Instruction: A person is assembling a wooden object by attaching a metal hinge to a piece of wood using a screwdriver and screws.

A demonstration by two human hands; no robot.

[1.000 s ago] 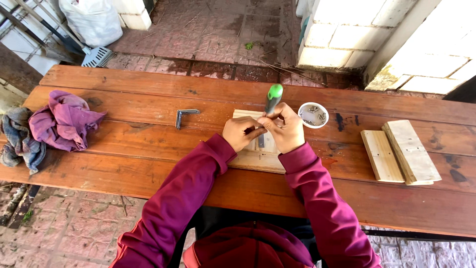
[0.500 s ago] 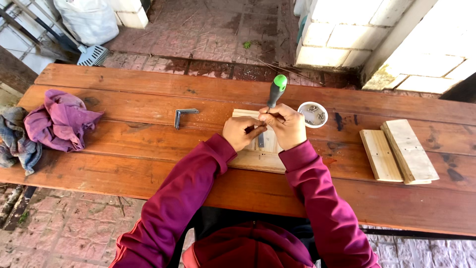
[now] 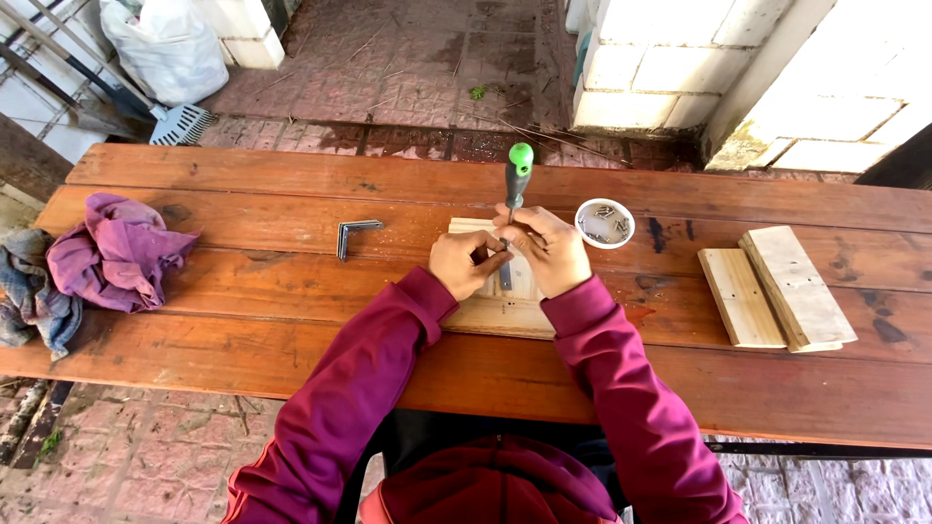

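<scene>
A pale wooden board (image 3: 505,309) lies flat on the brown plank table (image 3: 291,291) in front of me. My right hand (image 3: 549,250) grips the shaft of a screwdriver with a green and black handle (image 3: 515,175), held upright with its tip down on the board. My left hand (image 3: 464,262) is closed beside the tip, pinching something small that I cannot make out. Both hands touch over the board's far half. Dark red sleeves cover my arms.
A small white tub of screws (image 3: 604,223) stands just right of my hands. A metal corner bracket (image 3: 353,234) lies to the left. Two wood blocks (image 3: 777,289) sit at the right, crumpled purple and grey rags (image 3: 97,257) at the left end. Brick paving lies beyond the table.
The screwdriver has tipped from a rightward lean to nearly upright. Both hands stay on the board in the same spot.
</scene>
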